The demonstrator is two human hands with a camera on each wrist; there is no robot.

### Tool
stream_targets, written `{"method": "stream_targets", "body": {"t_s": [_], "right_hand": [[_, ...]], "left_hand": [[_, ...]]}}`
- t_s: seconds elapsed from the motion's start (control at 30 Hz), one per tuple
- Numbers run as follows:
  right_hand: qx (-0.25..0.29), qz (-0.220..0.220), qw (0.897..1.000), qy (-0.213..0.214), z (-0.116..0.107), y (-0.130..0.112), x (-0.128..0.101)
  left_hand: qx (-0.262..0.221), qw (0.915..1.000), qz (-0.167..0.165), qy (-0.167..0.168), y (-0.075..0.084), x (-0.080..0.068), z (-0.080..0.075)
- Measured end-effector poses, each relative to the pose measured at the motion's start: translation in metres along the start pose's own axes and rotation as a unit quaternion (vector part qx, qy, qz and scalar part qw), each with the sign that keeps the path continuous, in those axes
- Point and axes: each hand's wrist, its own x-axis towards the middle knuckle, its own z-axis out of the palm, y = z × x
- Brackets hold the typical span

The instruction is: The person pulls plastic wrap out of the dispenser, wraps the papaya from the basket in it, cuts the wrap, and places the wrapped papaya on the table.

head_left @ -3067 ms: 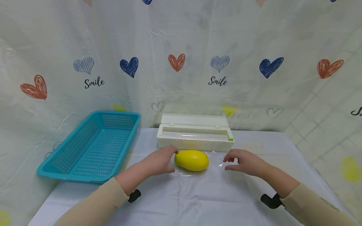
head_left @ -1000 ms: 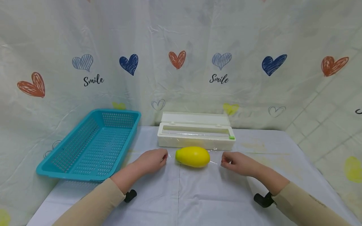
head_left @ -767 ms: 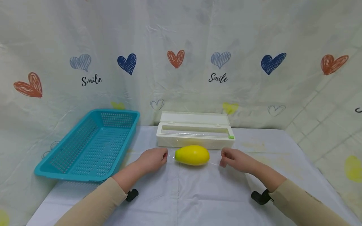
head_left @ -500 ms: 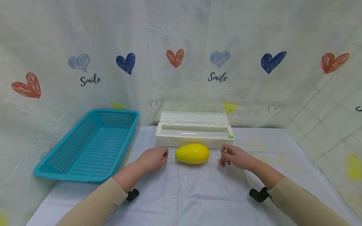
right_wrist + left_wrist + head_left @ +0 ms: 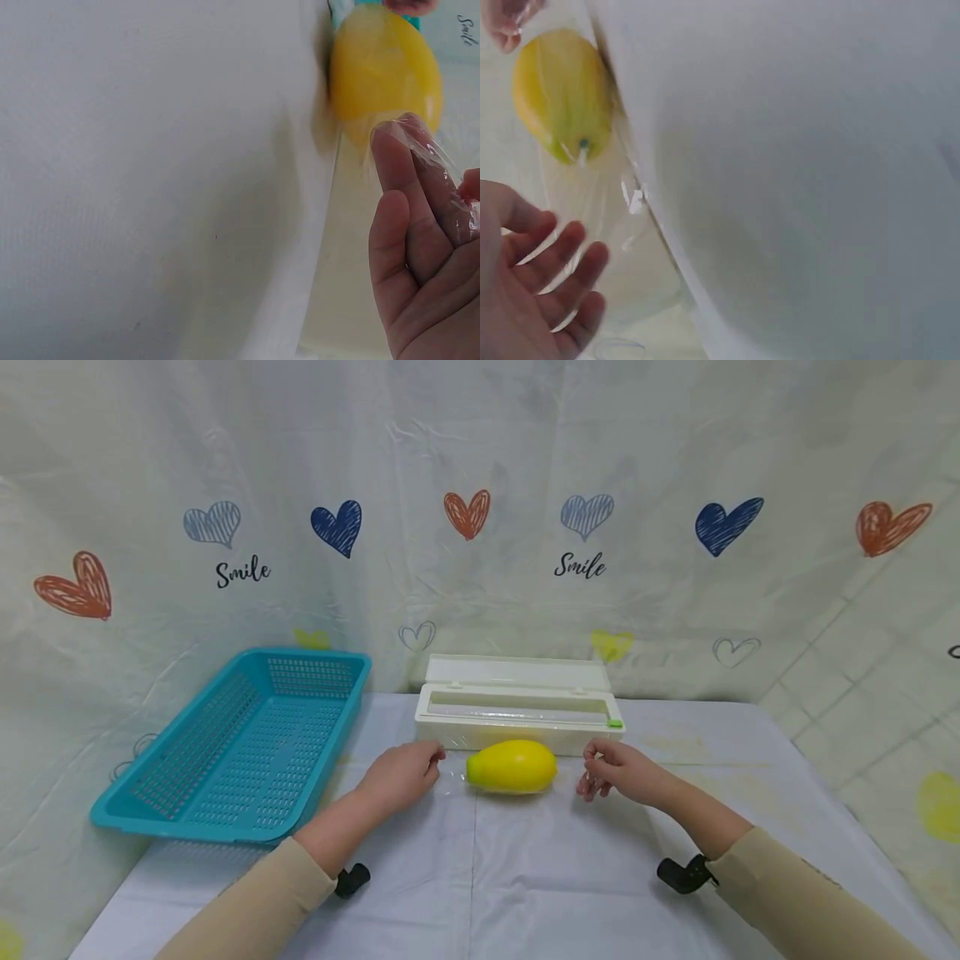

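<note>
The cling film (image 5: 450, 770) lies spread on the worktop (image 5: 525, 877) in front of the person, with a yellow mango (image 5: 512, 766) resting on it, and both hands hold its two side edges. The left hand (image 5: 401, 772) sits just left of the fruit with its fingers curled in and appears to pinch the film's edge; from the left wrist view the fingers (image 5: 562, 259) look loosely bent with film draped near them, so how firm the hold is I cannot tell. The right hand (image 5: 618, 770) sits just right of the fruit, fingertips drawn together on the film, and the right wrist view shows film clinging across its fingers (image 5: 420, 180). The film is likely very light, limp and sticky, quick to crease and cling to itself or to skin, so the outer edges or corners seem the best places to take it. The mango looks smooth, firm and rounded, so it may roll. The worktop is covered in a pale cloth. Just behind the fruit stands a white film dispenser box (image 5: 517, 714) with its lid up, and to the left a blue basket (image 5: 247, 752). A cream curtain (image 5: 480, 527) printed with hearts hangs behind.
</note>
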Motion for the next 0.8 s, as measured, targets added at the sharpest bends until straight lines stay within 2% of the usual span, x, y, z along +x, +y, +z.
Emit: {"method": "stream_targets", "body": {"t_s": [0.1,0.17,0.23,0.33,0.43,0.53,0.8], "right_hand": [[0.007,0.002,1.000,-0.002,0.000,0.001,0.000],[0.010,0.004,1.000,-0.002,0.001,0.002,0.001],[0.013,0.009,1.000,-0.002,0.001,0.003,0.001],[0.020,0.010,1.000,-0.005,0.002,0.003,0.002],[0.022,0.004,1.000,-0.009,0.002,0.002,0.002],[0.022,-0.003,1.000,-0.012,0.002,0.000,0.002],[0.033,-0.001,0.999,-0.007,0.001,-0.002,0.003]], "left_hand": [[0.008,0.9990,0.036,0.025,0.013,-0.001,-0.001],[0.023,0.9964,0.076,0.029,0.024,-0.001,0.000],[0.050,0.9916,0.117,0.022,0.033,0.000,0.004],[0.084,0.9837,0.159,0.006,0.045,0.002,0.012],[0.107,0.9794,0.171,-0.005,0.051,0.005,0.020],[0.123,0.9778,0.169,-0.006,0.055,0.009,0.025],[0.145,0.9729,0.180,0.000,0.060,0.019,0.029]]}}
